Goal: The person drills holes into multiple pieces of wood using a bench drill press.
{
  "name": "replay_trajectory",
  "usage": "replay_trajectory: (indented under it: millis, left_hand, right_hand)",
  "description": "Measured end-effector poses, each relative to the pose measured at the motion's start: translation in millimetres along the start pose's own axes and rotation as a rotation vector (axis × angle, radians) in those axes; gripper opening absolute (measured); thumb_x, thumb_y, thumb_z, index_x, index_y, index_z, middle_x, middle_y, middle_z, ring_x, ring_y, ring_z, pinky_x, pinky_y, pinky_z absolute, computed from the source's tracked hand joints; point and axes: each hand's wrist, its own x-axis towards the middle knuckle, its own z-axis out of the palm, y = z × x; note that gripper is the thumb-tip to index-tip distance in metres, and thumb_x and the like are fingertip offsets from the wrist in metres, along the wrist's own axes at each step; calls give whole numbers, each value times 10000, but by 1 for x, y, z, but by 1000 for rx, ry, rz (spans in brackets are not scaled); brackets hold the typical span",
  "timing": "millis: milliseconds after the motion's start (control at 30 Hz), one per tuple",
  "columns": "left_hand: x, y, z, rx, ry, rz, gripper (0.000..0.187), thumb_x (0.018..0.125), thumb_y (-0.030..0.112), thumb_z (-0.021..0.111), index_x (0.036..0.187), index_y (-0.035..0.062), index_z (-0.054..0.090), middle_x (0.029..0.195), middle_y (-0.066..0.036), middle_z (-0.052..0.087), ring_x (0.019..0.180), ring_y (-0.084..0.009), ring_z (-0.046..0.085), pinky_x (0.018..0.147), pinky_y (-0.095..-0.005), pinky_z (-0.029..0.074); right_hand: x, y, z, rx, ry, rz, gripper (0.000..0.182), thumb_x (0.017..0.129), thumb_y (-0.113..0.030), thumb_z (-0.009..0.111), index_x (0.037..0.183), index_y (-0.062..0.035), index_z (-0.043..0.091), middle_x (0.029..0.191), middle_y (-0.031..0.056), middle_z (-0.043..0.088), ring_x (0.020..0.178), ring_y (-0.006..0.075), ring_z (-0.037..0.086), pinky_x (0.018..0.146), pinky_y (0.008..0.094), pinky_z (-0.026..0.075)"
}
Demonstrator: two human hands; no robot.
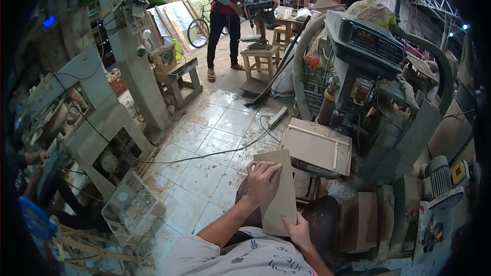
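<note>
A long, flat, greyish-tan board (279,194) lies at a slant over my lap, its far end wider than the near one. My left hand (264,179) rests on the board's upper left part, its fingers bent and pressed together at the surface; whether anything small is under them cannot be made out. At the lower right edge, my right hand (298,229) grips the board, thumb on top and the other fingers mostly hidden beneath. Just beyond the board stands the drill's work table (312,145), with a thin wooden strip fixed across it.
A bench drill (371,41) rises at the right. A cable (204,157) crosses the tiled floor. A white crate (133,207) stands at left. Another person (230,0) works at a drill on a wooden stool (260,59). A co-worker's hands (37,158) show at far left.
</note>
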Motion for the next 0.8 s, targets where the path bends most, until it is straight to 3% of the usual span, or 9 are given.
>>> replay_trajectory:
  millis: [133,467,667,800]
  left_hand:
    - [2,-5,-3,7,71,-1,94,813,109,673,906,101,674,859,-16,625,833,-177,583,842,-380,323]
    - [1,-6,-3,3,97,-34,78,822,88,645,884,84,599,872,-45,581,861,-221,548,839,-384,327]
    - [4,-12,-5,-5,85,-62,165,816,122,646,961,78,580,940,-73,563,952,-256,530,882,-421,324]
    - [21,-16,-13,60,159,-73,320,826,173,640,1110,58,547,1034,-106,567,1028,-294,520,951,-466,301]
  right_hand:
    - [-1,-8,1,-44,-16,-10,368,849,-235,685,1094,26,603,946,186,684,889,228,673,778,338,506]
    - [0,-10,2,-92,-37,-65,349,851,-256,683,1041,26,605,898,196,686,844,257,690,734,355,518]
    - [-1,-17,-1,-98,-93,-41,360,854,-259,686,1053,28,596,896,205,684,855,260,690,739,351,519]
    - [0,-13,-1,-135,-126,-33,356,857,-246,683,1065,29,594,908,208,684,869,255,689,744,345,519]
